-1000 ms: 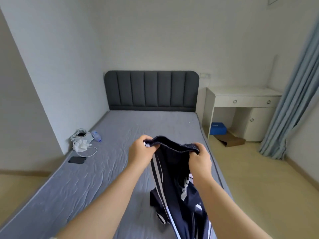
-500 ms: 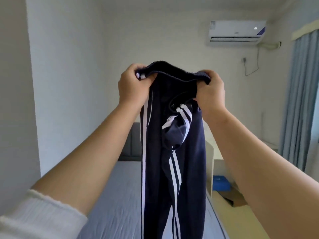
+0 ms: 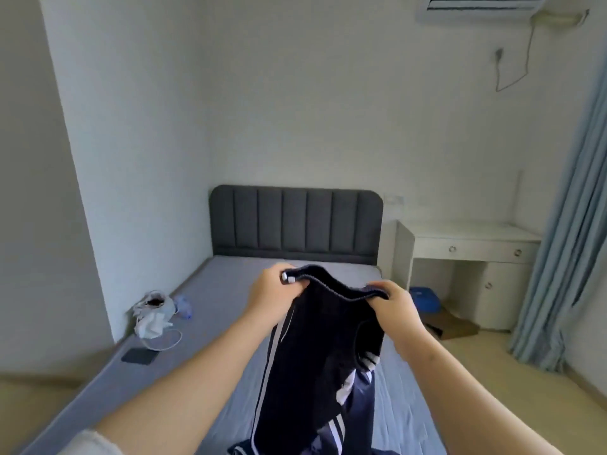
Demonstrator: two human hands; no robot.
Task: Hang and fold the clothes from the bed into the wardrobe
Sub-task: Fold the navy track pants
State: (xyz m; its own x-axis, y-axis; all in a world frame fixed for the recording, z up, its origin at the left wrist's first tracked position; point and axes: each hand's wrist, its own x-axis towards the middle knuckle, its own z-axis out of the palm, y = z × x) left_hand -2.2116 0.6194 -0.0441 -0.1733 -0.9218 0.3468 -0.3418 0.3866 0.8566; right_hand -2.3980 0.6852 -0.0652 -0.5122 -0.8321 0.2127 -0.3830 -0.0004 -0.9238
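Dark navy track pants (image 3: pixel 315 366) with white side stripes hang in front of me over the grey-sheeted bed (image 3: pixel 230 316). My left hand (image 3: pixel 274 295) grips the waistband at its left end. My right hand (image 3: pixel 392 305) grips the waistband at its right end. The waistband sags between the two hands. The legs trail down and bunch on the bed near the bottom of the frame. No wardrobe is in view.
A crumpled white item with a cable (image 3: pixel 154 315) and a dark phone (image 3: pixel 139 356) lie at the bed's left edge. A dark headboard (image 3: pixel 295 221) stands at the far end. A white desk (image 3: pixel 466 257), blue box (image 3: pixel 425 298) and curtain (image 3: pixel 565 244) are at the right.
Both hands, still gripping the waistband, have come down from head height to just above the bed. The view has tilted down, and the pants' legs now rest on the bed.
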